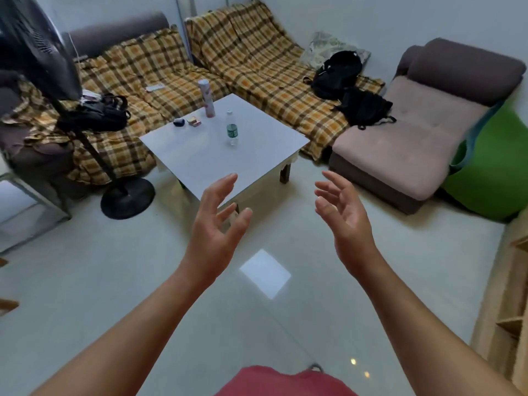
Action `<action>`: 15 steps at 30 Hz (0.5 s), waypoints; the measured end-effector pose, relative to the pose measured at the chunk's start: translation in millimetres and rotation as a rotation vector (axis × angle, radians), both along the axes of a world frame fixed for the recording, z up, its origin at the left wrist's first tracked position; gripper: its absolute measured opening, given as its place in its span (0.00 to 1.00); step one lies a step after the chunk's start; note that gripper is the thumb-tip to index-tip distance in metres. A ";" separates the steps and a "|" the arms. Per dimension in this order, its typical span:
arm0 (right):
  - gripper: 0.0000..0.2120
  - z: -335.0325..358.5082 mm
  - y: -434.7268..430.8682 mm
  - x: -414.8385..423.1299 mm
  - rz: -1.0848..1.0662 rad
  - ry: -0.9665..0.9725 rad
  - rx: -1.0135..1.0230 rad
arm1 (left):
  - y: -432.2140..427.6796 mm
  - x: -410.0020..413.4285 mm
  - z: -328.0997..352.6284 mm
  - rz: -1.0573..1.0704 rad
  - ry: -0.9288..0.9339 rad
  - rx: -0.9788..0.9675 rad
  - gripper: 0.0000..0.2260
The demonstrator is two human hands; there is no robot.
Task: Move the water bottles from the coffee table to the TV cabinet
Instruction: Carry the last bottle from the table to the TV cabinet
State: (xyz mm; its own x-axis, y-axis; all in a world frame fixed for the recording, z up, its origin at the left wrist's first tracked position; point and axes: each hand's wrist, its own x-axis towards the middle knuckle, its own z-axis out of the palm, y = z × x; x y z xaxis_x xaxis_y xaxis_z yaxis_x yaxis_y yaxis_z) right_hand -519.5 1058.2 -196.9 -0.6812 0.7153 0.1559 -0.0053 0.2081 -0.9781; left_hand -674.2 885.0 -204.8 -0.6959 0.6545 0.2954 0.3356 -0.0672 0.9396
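Both hands hung empty mid-frame above the pale floor, the left hand (217, 224) and right hand (343, 218) with fingers spread and loosely curled. Above them, a clear water bottle (232, 128) stood upright on the white coffee table (257, 155), near a pink spray can (207, 98).

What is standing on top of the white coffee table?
On the table: a clear water bottle, a tall pink can, a small dark case and a small box. The left hand covers the table's near corner.
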 end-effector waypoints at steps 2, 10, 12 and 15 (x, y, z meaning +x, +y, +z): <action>0.24 -3.3 3.7 -25.2 0.027 -0.010 -0.009 | 1.4 -18.2 -1.8 0.019 -0.011 -0.002 0.24; 0.27 -28.5 55.6 -124.0 0.110 -0.033 -0.040 | 46.5 -94.7 -14.2 0.086 -0.029 -0.028 0.24; 0.27 -32.9 79.1 -151.7 0.129 -0.032 -0.046 | 67.0 -117.8 -15.8 0.111 -0.014 -0.042 0.24; 0.27 -35.2 118.8 -194.3 0.155 -0.024 -0.073 | 101.9 -153.2 -16.7 0.150 -0.017 -0.064 0.24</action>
State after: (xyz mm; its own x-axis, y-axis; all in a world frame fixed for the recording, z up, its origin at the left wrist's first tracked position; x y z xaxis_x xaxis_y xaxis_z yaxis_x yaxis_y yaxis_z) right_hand -713.7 1177.1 -232.2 -0.7872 0.6101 0.0897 -0.0084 0.1349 -0.9908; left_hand -827.5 986.9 -221.5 -0.7917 0.5602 0.2437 0.3211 0.0422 0.9461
